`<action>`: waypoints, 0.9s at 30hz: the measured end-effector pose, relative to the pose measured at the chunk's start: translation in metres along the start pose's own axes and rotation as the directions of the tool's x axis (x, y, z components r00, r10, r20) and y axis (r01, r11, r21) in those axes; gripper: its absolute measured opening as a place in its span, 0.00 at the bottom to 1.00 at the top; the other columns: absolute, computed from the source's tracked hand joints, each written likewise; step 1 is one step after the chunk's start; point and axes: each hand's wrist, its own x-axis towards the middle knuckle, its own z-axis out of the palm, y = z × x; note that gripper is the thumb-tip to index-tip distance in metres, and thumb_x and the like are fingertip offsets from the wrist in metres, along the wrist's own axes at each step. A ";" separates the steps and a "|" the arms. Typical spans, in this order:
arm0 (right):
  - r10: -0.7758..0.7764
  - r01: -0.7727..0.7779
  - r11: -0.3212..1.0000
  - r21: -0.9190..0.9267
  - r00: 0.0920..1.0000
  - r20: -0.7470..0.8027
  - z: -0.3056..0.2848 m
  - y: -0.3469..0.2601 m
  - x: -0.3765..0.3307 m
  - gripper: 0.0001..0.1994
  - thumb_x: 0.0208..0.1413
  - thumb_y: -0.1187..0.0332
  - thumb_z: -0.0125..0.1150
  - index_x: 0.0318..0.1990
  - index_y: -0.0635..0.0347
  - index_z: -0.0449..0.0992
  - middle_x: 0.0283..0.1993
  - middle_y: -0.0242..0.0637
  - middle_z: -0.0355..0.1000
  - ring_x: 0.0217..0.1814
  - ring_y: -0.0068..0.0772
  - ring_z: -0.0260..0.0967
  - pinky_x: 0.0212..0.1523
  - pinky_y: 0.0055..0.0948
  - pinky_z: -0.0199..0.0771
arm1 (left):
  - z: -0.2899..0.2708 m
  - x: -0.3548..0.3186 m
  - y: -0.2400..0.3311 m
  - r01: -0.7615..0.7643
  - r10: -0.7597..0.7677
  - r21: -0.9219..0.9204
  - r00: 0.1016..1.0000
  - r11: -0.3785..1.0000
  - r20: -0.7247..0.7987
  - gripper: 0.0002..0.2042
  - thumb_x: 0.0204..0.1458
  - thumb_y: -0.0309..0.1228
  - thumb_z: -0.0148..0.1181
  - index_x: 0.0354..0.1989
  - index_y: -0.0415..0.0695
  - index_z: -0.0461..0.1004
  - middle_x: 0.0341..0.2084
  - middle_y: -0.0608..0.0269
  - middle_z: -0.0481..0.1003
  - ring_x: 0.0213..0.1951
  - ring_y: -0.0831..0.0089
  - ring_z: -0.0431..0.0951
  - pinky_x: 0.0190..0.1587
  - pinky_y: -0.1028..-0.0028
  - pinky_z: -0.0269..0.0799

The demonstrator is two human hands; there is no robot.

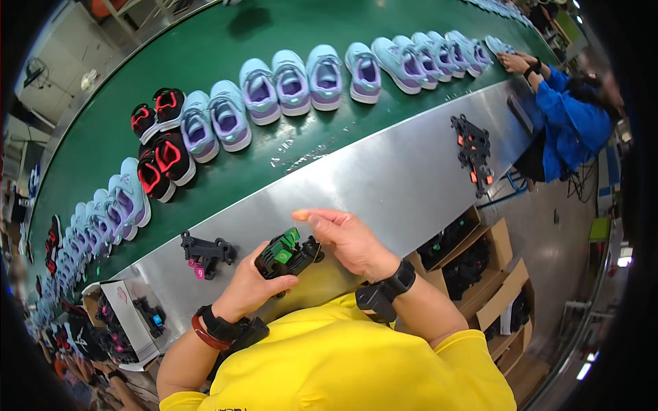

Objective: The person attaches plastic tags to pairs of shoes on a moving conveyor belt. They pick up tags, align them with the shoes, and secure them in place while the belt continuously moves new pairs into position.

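My left hand (248,284) is closed round a small bundle of black plastic shoe hangers (291,257) with bright green tags, held above the metal ledge near my body. Just to the right and above it is my right hand (343,240), its thumb and forefinger brought together. Anything between those fingertips is too small to make out. A thin pale line, perhaps a rubber band, shows at the bundle's right end. Left of my left hand, another black plastic hanger bundle (208,252) with a pink tag lies on the ledge.
Light blue and purple sneakers (291,85) line the green conveyor belt (205,55), with black and red shoes (168,154) among them. More black hangers (471,147) lie right on the metal ledge (384,178). Open cartons (497,246) stand below. A blue-sleeved co-worker (572,123) handles a shoe.
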 end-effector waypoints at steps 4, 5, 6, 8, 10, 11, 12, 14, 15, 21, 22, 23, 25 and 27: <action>-0.167 0.159 0.972 -0.172 0.986 -0.028 -0.020 -0.001 -0.019 0.16 0.66 0.69 0.53 0.59 0.63 0.74 0.31 0.18 0.66 0.32 0.10 0.57 0.36 0.15 0.60 | 0.007 0.006 0.001 0.068 -0.068 -0.143 0.998 0.987 0.006 0.25 0.48 0.23 0.70 0.55 0.41 0.68 0.34 0.68 0.75 0.29 0.81 0.74 0.32 0.78 0.71; -0.199 0.191 0.956 -0.221 0.980 -0.017 -0.024 -0.002 -0.024 0.17 0.66 0.69 0.53 0.59 0.64 0.73 0.34 0.19 0.68 0.34 0.10 0.59 0.39 0.15 0.62 | 0.015 0.006 0.006 0.114 -0.113 -0.157 0.993 0.981 0.014 0.22 0.49 0.24 0.69 0.52 0.42 0.70 0.33 0.67 0.75 0.29 0.79 0.74 0.32 0.78 0.71; -0.199 0.200 0.946 -0.256 0.980 0.030 -0.025 -0.006 -0.031 0.17 0.66 0.70 0.53 0.60 0.64 0.73 0.37 0.21 0.71 0.37 0.11 0.62 0.42 0.16 0.63 | 0.018 0.007 0.004 0.130 -0.117 -0.217 0.990 0.968 0.073 0.22 0.48 0.24 0.69 0.52 0.42 0.69 0.34 0.67 0.75 0.29 0.78 0.74 0.33 0.77 0.71; -0.162 0.170 0.962 -0.215 0.985 0.053 -0.034 -0.008 -0.040 0.17 0.65 0.71 0.53 0.60 0.64 0.73 0.42 0.25 0.73 0.42 0.14 0.65 0.48 0.18 0.65 | 0.022 0.010 -0.002 0.170 -0.112 -0.333 0.976 0.927 0.187 0.23 0.48 0.25 0.69 0.53 0.43 0.68 0.35 0.65 0.75 0.30 0.76 0.75 0.33 0.76 0.72; -0.096 0.096 0.994 -0.060 0.995 0.007 -0.050 -0.008 -0.043 0.16 0.64 0.73 0.53 0.58 0.64 0.74 0.45 0.29 0.75 0.46 0.17 0.67 0.51 0.19 0.65 | 0.025 0.008 -0.006 0.175 -0.056 -0.452 0.963 0.875 0.264 0.27 0.48 0.30 0.71 0.56 0.43 0.66 0.38 0.62 0.75 0.29 0.72 0.76 0.32 0.74 0.72; -0.089 0.091 0.995 -0.046 0.995 0.036 -0.055 -0.008 -0.046 0.15 0.64 0.73 0.53 0.56 0.64 0.75 0.43 0.29 0.74 0.45 0.17 0.66 0.51 0.20 0.65 | 0.029 0.006 -0.011 0.180 -0.030 -0.489 0.954 0.854 0.300 0.27 0.47 0.33 0.72 0.55 0.42 0.67 0.39 0.60 0.75 0.29 0.71 0.76 0.32 0.73 0.72; -0.080 0.082 0.996 -0.032 0.994 0.075 -0.058 -0.006 -0.048 0.14 0.63 0.74 0.53 0.54 0.64 0.75 0.41 0.29 0.74 0.45 0.18 0.66 0.52 0.20 0.65 | 0.031 0.005 -0.017 0.182 -0.002 -0.525 0.946 0.831 0.325 0.27 0.47 0.35 0.72 0.54 0.41 0.68 0.40 0.59 0.76 0.28 0.71 0.76 0.31 0.72 0.72; -0.144 0.141 0.989 0.037 0.983 0.114 -0.068 -0.001 -0.051 0.12 0.62 0.74 0.54 0.51 0.63 0.76 0.40 0.29 0.74 0.44 0.18 0.66 0.52 0.21 0.65 | 0.041 0.005 -0.021 0.175 -0.005 -0.550 0.955 0.817 0.297 0.31 0.45 0.40 0.74 0.54 0.38 0.69 0.39 0.58 0.76 0.26 0.71 0.76 0.29 0.73 0.71; -0.216 0.207 0.974 0.090 0.970 0.106 -0.075 0.001 -0.053 0.11 0.62 0.74 0.54 0.50 0.63 0.76 0.42 0.29 0.74 0.45 0.18 0.66 0.52 0.21 0.65 | 0.047 0.008 -0.018 0.132 0.009 -0.571 0.971 0.810 0.238 0.32 0.44 0.41 0.75 0.54 0.38 0.69 0.38 0.57 0.76 0.26 0.71 0.76 0.29 0.74 0.71; -0.391 0.244 0.876 0.416 0.864 0.317 -0.067 -0.011 -0.048 0.13 0.62 0.76 0.54 0.54 0.60 0.70 0.34 0.26 0.68 0.39 0.18 0.66 0.47 0.24 0.67 | 0.037 0.011 0.001 0.485 -0.217 -0.191 0.665 0.853 0.715 0.35 0.44 0.39 0.75 0.58 0.38 0.64 0.40 0.55 0.78 0.26 0.73 0.77 0.28 0.78 0.71; -0.392 0.199 0.867 0.456 0.838 0.379 -0.067 -0.018 -0.051 0.13 0.62 0.76 0.54 0.54 0.60 0.69 0.32 0.26 0.67 0.36 0.18 0.66 0.46 0.24 0.67 | 0.038 0.014 -0.007 0.585 -0.315 -0.115 0.580 0.803 0.751 0.32 0.46 0.37 0.74 0.57 0.38 0.65 0.40 0.55 0.78 0.27 0.72 0.78 0.29 0.78 0.73; -0.345 0.257 0.927 0.274 0.872 0.347 -0.064 -0.027 -0.055 0.11 0.62 0.76 0.53 0.51 0.58 0.68 0.31 0.24 0.64 0.29 0.15 0.62 0.43 0.24 0.67 | 0.040 0.014 -0.007 0.520 -0.275 -0.151 0.650 0.841 0.708 0.30 0.47 0.34 0.72 0.57 0.38 0.65 0.40 0.56 0.77 0.28 0.71 0.79 0.29 0.76 0.74; -0.406 0.376 0.905 0.199 0.904 0.137 -0.074 -0.031 -0.059 0.09 0.61 0.77 0.53 0.47 0.57 0.68 0.31 0.24 0.64 0.29 0.15 0.62 0.47 0.27 0.69 | 0.056 0.018 -0.001 0.369 -0.239 -0.143 0.805 0.919 0.542 0.26 0.49 0.26 0.68 0.56 0.39 0.65 0.41 0.56 0.76 0.30 0.69 0.80 0.31 0.74 0.76; -0.524 0.519 0.840 0.157 0.852 -0.009 -0.099 -0.032 -0.070 0.08 0.58 0.79 0.53 0.42 0.55 0.67 0.31 0.25 0.64 0.35 0.19 0.66 0.59 0.35 0.69 | 0.058 0.016 0.014 0.269 -0.230 -0.101 0.928 0.958 0.294 0.24 0.48 0.18 0.63 0.55 0.39 0.65 0.43 0.55 0.75 0.35 0.65 0.82 0.32 0.71 0.77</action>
